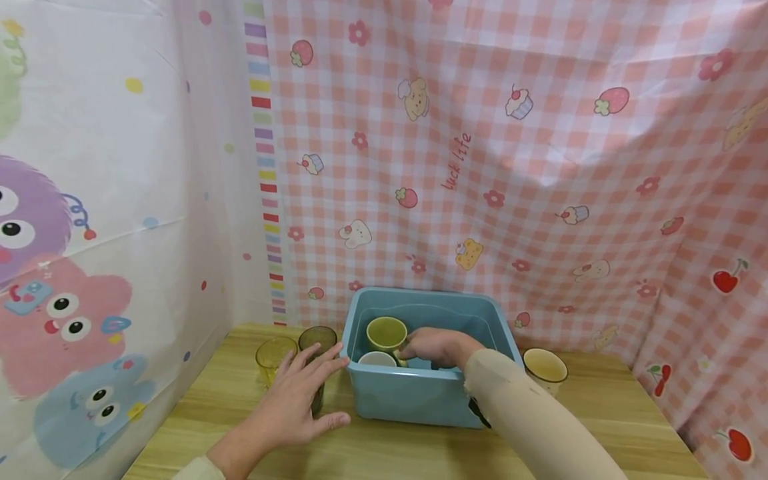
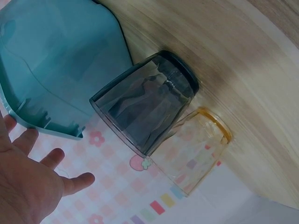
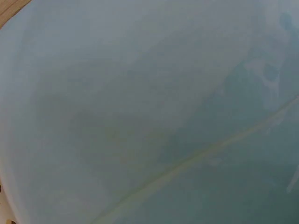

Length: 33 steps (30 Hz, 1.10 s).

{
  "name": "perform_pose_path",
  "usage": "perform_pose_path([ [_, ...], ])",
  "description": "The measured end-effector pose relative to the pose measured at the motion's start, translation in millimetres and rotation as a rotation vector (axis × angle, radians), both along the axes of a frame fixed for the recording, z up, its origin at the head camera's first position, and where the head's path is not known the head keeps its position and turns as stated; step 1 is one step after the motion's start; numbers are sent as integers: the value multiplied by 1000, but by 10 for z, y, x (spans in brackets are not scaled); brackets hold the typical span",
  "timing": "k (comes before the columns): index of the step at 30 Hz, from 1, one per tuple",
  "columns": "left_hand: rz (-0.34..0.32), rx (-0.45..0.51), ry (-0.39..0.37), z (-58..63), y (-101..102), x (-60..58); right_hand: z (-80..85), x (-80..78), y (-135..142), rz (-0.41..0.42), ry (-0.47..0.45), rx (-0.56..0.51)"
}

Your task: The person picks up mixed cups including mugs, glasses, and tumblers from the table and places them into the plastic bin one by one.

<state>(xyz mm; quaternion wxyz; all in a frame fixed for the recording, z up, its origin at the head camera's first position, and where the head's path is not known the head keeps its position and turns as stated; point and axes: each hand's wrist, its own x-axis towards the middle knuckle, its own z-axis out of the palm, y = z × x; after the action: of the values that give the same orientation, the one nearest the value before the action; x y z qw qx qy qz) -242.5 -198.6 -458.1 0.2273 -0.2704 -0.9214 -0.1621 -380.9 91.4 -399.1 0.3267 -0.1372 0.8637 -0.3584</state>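
Note:
A light blue plastic bin [image 1: 414, 399] stands on the table, with a green mug [image 1: 386, 328] and a white-lined cup [image 1: 377, 359] inside it. My right hand [image 1: 443, 347] reaches over the front rim and pinches the green mug at its handle side; its lower fingers are partly hidden. Fingers spread, my left hand [image 1: 289, 399] rests its fingertips at the bin's left rim. Just beyond that hand stand a dark grey tinted glass [image 2: 147, 102] and a clear amber glass [image 2: 194, 149]. The right wrist view holds mostly the bin's blurred blue wall [image 3: 140, 102].
Right of the bin, partly behind my right sleeve [image 1: 528, 407], stands a cream mug [image 1: 546, 368] with a dark rim. The wooden table [image 1: 390, 453] backs onto a pink checked cloth [image 1: 444, 220], and a white printed cloth [image 1: 204, 220] hangs at the left.

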Motion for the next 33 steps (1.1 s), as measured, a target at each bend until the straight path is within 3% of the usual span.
perform_pose_path([
  [12,4,-7,-10,34,-4,8,11,-31,-63,44,5,25],
  [33,10,-10,0,18,0,22,-52,-61,-37,28,-26,20],
])
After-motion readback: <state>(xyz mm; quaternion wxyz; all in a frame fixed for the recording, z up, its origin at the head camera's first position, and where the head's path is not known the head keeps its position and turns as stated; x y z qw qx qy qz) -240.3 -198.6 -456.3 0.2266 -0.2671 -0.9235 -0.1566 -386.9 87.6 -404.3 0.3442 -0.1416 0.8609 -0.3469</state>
